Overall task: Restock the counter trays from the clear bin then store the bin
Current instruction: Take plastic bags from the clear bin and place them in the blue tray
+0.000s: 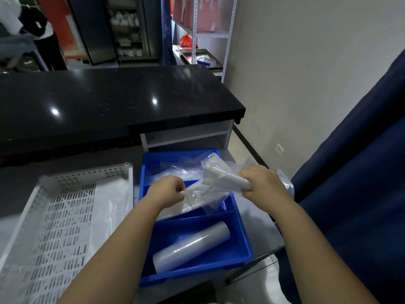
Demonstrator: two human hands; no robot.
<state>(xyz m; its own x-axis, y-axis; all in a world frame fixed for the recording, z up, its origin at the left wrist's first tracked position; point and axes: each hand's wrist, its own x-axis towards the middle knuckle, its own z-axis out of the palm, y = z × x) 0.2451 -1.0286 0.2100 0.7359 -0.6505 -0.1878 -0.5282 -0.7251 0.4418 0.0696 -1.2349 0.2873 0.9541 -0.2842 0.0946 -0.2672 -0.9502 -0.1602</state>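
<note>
A blue divided tray (241, 235) sits on the grey counter in front of me. Its near compartment holds a roll of clear plastic bags (192, 246); the far compartment holds loose clear bags (175, 172). My right hand (263, 183) grips a second roll of clear bags (228, 178) above the tray's middle section. My left hand (168, 189) pinches the loose end of its clear wrapping (197, 194), stretched between both hands. A white perforated tray (54, 227) with a clear sheet (109, 207) lies to the left. The clear bin is not visible.
A raised black countertop (109, 102) runs behind the trays, with an open white shelf (186, 134) under its right end. A dark blue curtain (350, 194) hangs on the right. A person (39, 34) stands at the far left; metal shelving (210, 34) is at the back.
</note>
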